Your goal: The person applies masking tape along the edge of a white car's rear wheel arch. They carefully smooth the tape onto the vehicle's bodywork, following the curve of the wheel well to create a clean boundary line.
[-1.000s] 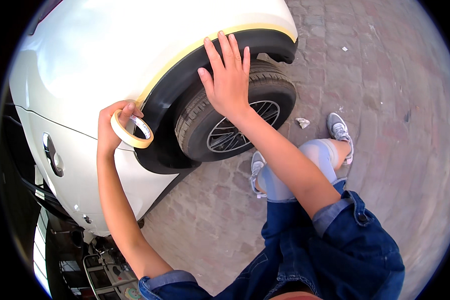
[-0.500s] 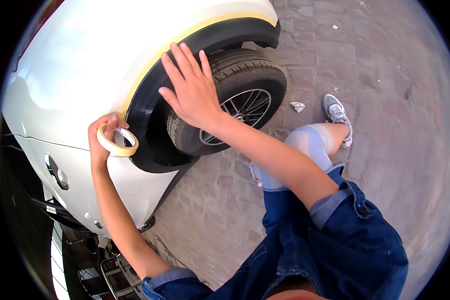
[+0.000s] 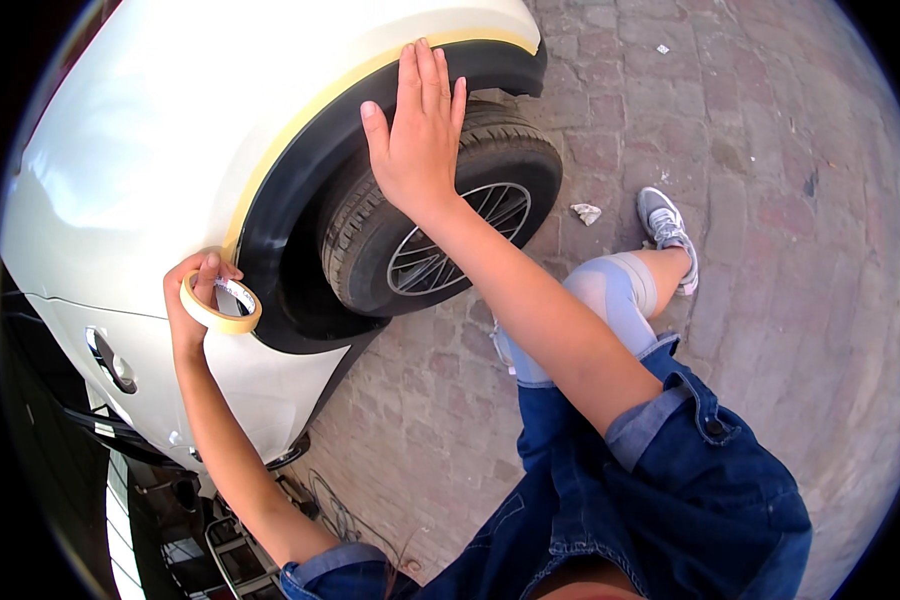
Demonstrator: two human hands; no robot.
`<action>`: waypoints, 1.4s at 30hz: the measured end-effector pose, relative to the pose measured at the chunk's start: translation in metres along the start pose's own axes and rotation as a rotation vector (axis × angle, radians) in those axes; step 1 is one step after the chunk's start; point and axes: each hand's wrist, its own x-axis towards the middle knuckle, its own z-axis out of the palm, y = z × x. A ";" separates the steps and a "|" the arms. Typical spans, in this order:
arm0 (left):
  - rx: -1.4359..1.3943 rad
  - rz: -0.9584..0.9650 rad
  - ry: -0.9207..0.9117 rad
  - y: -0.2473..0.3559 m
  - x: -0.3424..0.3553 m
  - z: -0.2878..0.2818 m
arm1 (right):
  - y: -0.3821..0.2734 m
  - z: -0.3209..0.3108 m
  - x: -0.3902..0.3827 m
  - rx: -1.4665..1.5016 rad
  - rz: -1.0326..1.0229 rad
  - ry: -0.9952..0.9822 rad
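My left hand (image 3: 188, 290) is closed on a roll of yellow masking tape (image 3: 208, 319), its thumb through the ring, beside the lower end of the wheel arch. A yellow tape strip (image 3: 305, 118) follows the white body panel (image 3: 190, 110) along the upper edge of the black arch trim (image 3: 280, 190). My right hand (image 3: 417, 150) is open, fingers nearly straight and thumb apart. Its fingertips lie at the strip's upper part, while the palm is over the trim and the tyre's edge. Below that hand is the tyre (image 3: 355, 250) with its multi-spoke rim (image 3: 450, 245).
A chrome door handle (image 3: 110, 360) is on the car's side at left. Brick paving (image 3: 750, 200) spreads to the right, with a crumpled white scrap (image 3: 586, 213) near my shoe (image 3: 668, 235). A metal frame (image 3: 240, 560) and thin cables (image 3: 335, 510) lie at lower left.
My right hand has slid up and to the right along the arch, its fingers now at a farther part of the strip. The left hand keeps hold of the masking tape roll.
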 end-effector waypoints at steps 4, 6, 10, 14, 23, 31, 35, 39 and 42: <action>-0.012 0.012 0.002 0.003 0.002 0.004 | 0.024 -0.002 0.019 0.009 0.177 0.041; 0.000 0.019 0.010 0.002 0.002 0.005 | 0.039 -0.006 0.031 0.062 0.292 0.045; 0.032 0.029 0.002 0.005 -0.001 0.001 | 0.056 -0.012 0.043 0.133 0.404 0.048; 0.033 0.028 -0.007 0.007 0.002 0.004 | 0.037 -0.004 0.026 0.054 0.209 0.053; 0.036 0.025 0.013 0.005 0.000 0.006 | -0.005 -0.007 0.001 0.015 -0.045 0.000; 0.033 0.007 -0.001 0.006 0.004 0.005 | -0.009 -0.018 -0.002 -0.045 -0.129 -0.072; 0.045 0.018 0.006 0.002 0.002 0.002 | 0.003 -0.008 -0.001 -0.072 -0.035 -0.023; 0.014 0.037 0.010 0.004 0.002 0.005 | 0.039 -0.011 0.026 -0.020 0.195 0.077; 0.017 0.054 0.013 0.003 0.003 0.005 | 0.049 -0.011 0.029 0.063 0.193 0.102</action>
